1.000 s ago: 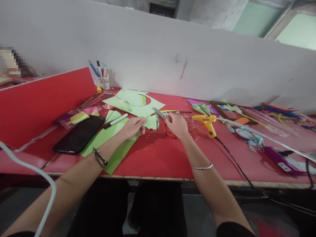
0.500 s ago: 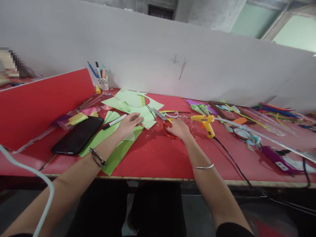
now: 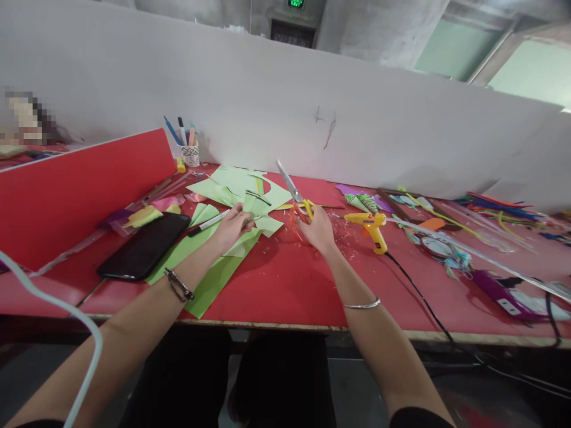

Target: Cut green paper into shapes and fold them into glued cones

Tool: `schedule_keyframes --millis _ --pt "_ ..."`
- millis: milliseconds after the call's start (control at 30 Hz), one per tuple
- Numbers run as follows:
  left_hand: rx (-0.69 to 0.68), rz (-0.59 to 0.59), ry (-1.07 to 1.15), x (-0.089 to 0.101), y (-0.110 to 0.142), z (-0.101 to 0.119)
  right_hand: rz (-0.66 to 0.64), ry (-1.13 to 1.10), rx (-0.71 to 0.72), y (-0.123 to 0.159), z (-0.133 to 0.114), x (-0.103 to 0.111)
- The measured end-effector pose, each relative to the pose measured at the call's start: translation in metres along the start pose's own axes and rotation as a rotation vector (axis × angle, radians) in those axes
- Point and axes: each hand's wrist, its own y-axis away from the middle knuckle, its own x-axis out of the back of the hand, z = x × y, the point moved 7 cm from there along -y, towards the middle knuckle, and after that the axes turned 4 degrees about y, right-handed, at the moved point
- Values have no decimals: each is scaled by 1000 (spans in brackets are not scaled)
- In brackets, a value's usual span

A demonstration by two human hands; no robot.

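Note:
My right hand [image 3: 317,229] grips the orange-handled scissors [image 3: 295,199], lifted off the red table [image 3: 285,279] with the blades pointing up and away to the left. My left hand [image 3: 231,227] pinches a light green paper piece [image 3: 259,208] with black lines drawn on it, raised a little above the table. More light green paper sheets [image 3: 232,181] lie behind both hands, and a longer green sheet [image 3: 209,270] lies under my left forearm. A black-capped white marker [image 3: 206,223] rests just left of my left hand.
A yellow glue gun [image 3: 372,227] with a black cord lies right of my right hand. A black phone [image 3: 143,245] sits at the left beside a red board [image 3: 80,190]. A pen cup [image 3: 191,153] stands at the back wall. Craft scraps and pipe cleaners [image 3: 499,208] crowd the right side.
My right hand picked the scissors up off the table and tipped the blades upward. My left hand went from flat on the green paper to pinching and lifting a piece.

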Motion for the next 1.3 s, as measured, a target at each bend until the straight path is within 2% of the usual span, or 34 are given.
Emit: schedule_keyframes --millis 67,167,233,300,367,433,600,767,933,1100,1300 --pt "0 57 30 4 0 2 38 -92 17 -2 -1 3" --pt "2 107 1 9 0 2 21 -195 50 -4 -2 1" --pt "7 80 -43 10 -1 1 8 -252 87 -4 -4 0" --pt "-26 1 -75 6 -3 3 -33 -331 158 -3 -10 -1" --pt "-81 -55 -115 3 -3 7 -124 -413 246 0 -19 -2" --pt "-138 -48 -152 3 -3 11 -221 -447 317 4 -26 -2" --pt "-227 -17 -172 4 -4 16 -345 -364 382 12 -31 3" --pt "-292 -8 -89 7 -6 21 -365 -220 390 12 -25 3" --pt "-283 28 -53 10 -5 24 -370 -109 421 11 -25 0" --pt "-288 62 -76 15 -8 22 -381 -105 464 13 -29 -2" --pt "-315 88 1 20 -11 23 -391 -130 439 14 -27 -2"
